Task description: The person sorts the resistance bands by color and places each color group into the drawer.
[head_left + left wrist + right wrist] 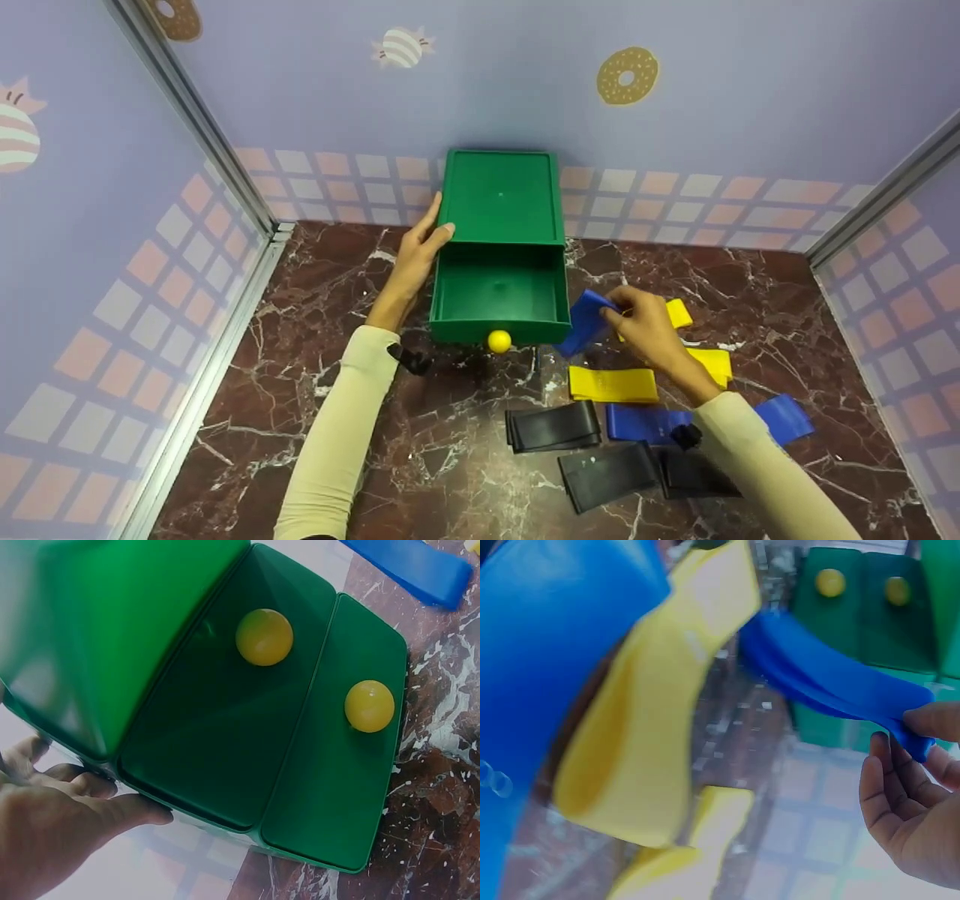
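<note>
A green drawer box (501, 196) stands against the back wall, its upper drawer (499, 289) pulled out with nothing inside. My left hand (416, 259) rests against the box's left side, fingers straight along it and thumb at the top edge. In the left wrist view two front panels show, each with a round yellow knob (369, 706). My right hand (641, 322) pinches one end of a blue resistance band (586, 324) between thumb and fingers, right beside the drawer's front right corner. The band hangs as a flattened loop in the right wrist view (832, 679).
Yellow bands (613, 384) lie under and around the right forearm. Nearer me are several black bands (607, 474) and more blue bands (784, 420) on the marbled table (247, 420). Patterned walls (510, 67) enclose the back and both sides.
</note>
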`<state>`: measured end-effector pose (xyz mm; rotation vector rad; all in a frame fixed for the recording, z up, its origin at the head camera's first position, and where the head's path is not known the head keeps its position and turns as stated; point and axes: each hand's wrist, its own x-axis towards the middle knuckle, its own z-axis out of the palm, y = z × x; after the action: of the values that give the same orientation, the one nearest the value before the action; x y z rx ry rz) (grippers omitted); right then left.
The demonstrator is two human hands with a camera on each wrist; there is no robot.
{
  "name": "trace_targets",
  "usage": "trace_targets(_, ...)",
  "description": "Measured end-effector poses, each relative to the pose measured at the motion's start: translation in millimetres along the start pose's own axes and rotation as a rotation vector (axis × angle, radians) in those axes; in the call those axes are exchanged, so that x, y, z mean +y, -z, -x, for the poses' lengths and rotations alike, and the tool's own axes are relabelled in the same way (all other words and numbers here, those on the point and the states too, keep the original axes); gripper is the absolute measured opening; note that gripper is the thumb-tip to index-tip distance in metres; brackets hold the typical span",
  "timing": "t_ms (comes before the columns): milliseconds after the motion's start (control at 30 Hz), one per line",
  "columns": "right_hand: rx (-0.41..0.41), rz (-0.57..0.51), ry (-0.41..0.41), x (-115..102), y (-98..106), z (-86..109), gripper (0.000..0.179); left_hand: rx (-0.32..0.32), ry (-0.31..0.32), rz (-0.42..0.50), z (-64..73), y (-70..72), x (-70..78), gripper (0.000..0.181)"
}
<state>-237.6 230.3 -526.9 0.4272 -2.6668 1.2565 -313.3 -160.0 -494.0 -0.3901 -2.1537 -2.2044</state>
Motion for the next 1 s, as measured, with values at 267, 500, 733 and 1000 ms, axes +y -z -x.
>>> trace_targets(267,0.133,-0.061,0.000,-41.4,36.1,-2.5,0.006,-0.020,-0.003,-0.015,1.3,1.1,-0.5,0.070)
trace_targets(500,0.191,-0.173,-0.017,-77.7,65.6,-8.8,0.010,-0.003,-0.004,0.002,-0.4,1.2,-0.4,0.068)
trace_targets(733,0.225,-0.230,0.005,-105.6,80.4,-19.9,0.012,-0.009,0.013,-0.017,0.1,2.9,-1.5,0.069)
trace_targets(1000,0.248,-0.311,0.047,-137.5,81.2,-31.8,0.016,-0.015,0.011,-0.018,0.4,2.8,-0.6,0.068)
